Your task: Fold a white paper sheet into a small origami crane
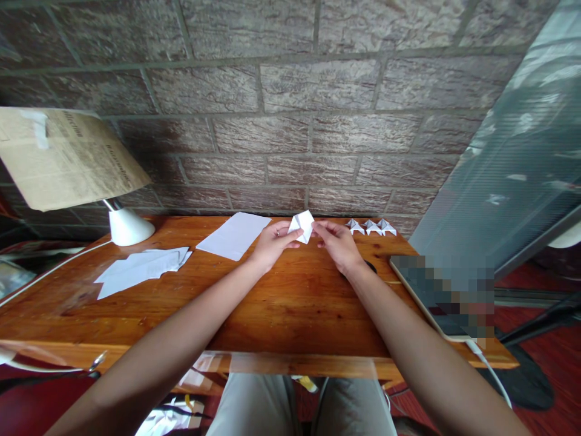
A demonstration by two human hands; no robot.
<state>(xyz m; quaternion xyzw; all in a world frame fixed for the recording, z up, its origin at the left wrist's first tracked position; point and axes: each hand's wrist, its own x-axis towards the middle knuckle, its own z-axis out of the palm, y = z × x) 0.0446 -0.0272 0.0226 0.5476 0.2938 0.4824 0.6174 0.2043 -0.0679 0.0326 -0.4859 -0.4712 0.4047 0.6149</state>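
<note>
A small piece of folded white paper [303, 225] is held up above the wooden table, between my two hands. My left hand [275, 241] grips its left side, the thumb lying across the front. At the right edge of the paper, my right hand [334, 237] pinches it between thumb and fingers. Creases run across the paper, and its outline is many-sided. Beyond my right hand, 3 folded paper shapes [373, 227] with pointed tops stand in a row near the back edge.
A stack of white sheets [235, 236] and a pile of cut paper [144, 266] lie on the left of the table [290, 303]. A lamp [131, 226] stands behind them. A tablet [422, 290] with a cable rests at the right edge. A dark round object [371, 266] is partly hidden by my right wrist.
</note>
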